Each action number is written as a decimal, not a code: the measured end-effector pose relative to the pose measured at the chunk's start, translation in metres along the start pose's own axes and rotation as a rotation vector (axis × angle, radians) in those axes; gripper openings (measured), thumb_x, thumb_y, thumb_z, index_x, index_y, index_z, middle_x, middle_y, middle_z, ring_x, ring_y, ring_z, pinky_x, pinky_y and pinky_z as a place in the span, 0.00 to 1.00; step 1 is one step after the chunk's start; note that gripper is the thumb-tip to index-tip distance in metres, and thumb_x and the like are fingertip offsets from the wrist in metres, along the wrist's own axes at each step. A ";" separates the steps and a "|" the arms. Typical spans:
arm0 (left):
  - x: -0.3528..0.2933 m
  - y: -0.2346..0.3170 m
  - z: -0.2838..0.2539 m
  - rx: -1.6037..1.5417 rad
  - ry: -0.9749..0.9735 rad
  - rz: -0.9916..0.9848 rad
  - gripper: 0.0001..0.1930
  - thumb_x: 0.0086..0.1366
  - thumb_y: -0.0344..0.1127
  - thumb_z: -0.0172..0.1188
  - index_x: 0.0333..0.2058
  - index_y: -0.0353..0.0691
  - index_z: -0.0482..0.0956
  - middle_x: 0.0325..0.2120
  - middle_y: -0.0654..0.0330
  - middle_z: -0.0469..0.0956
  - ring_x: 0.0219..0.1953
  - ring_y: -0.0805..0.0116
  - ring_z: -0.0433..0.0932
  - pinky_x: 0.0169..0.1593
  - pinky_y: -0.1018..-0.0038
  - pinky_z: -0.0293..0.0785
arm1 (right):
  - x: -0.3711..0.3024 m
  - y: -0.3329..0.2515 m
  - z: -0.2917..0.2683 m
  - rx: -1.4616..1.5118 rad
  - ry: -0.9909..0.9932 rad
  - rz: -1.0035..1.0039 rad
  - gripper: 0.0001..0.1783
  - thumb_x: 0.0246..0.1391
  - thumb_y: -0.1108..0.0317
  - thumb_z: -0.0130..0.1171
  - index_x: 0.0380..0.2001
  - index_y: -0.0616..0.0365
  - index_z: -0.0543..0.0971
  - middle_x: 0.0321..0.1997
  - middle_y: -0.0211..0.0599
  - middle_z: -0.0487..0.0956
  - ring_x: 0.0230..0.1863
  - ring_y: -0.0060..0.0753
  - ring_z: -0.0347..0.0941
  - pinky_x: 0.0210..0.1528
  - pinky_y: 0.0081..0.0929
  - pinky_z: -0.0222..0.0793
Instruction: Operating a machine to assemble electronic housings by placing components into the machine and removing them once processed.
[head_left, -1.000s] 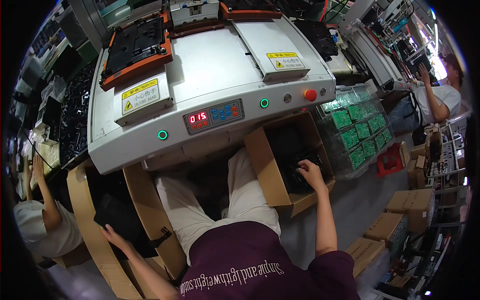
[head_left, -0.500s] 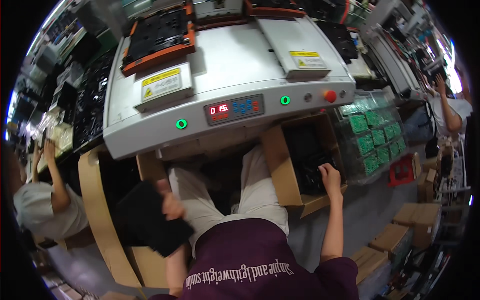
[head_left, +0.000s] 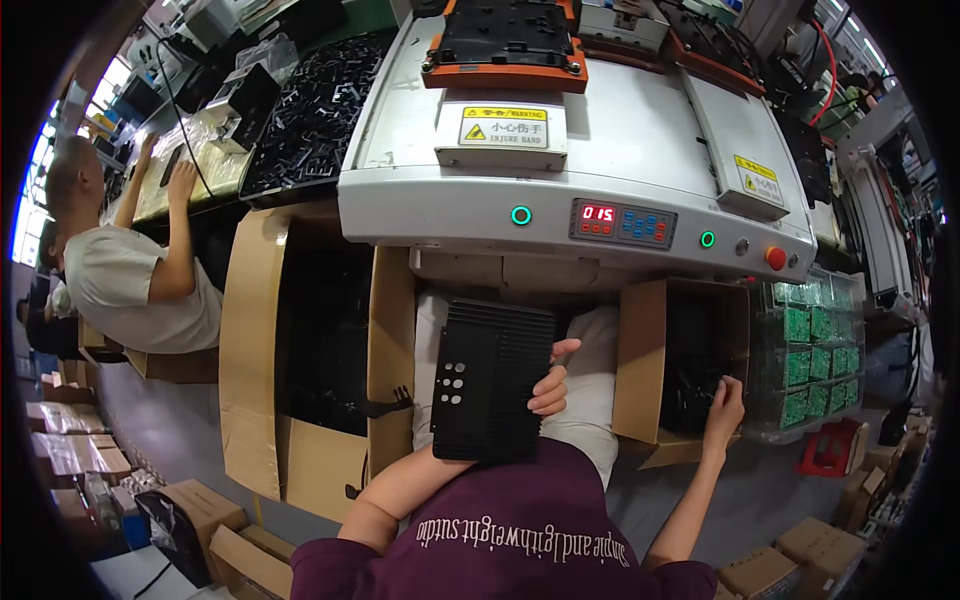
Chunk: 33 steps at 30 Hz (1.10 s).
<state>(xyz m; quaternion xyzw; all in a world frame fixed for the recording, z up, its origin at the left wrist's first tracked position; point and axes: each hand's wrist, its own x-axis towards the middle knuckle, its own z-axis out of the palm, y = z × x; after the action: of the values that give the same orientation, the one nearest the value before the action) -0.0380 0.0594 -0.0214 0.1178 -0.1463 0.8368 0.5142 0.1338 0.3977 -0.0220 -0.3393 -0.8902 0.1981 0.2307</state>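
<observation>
My left hand holds a black ribbed plastic panel above my lap. Its fingers wrap round the right edge, and the palm is hidden behind the piece. Several pale round holes show near the panel's left side. At the right, my right hand is over the open cardboard box, its fingertips pinched at dark parts inside. What those fingers grip, if anything, is too dark to make out.
Ahead stands a white machine with lit buttons and orange-framed fixtures. A tall open carton with dark contents is on my left. Green circuit boards in clear trays stand at the right. A co-worker sits far left.
My left hand has brought the black panel from over the left carton to above my lap. My right hand remains at the right box. The view has turned leftward.
</observation>
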 end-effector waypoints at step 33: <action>-0.040 -0.030 0.010 0.837 0.653 -0.200 0.25 0.64 0.40 0.57 0.57 0.41 0.62 0.50 0.59 0.67 0.52 0.67 0.67 0.54 0.75 0.65 | -0.036 -0.264 0.044 0.375 -0.330 -1.016 0.24 0.47 0.54 0.64 0.50 0.43 0.77 0.45 0.27 0.74 0.56 0.35 0.66 0.62 0.43 0.54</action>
<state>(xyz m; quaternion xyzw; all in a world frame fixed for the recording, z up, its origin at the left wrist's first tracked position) 0.0067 0.0352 -0.0220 0.0596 0.3792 0.7637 0.5190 -0.0011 0.1817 0.0666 0.2138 -0.9156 0.2672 0.2112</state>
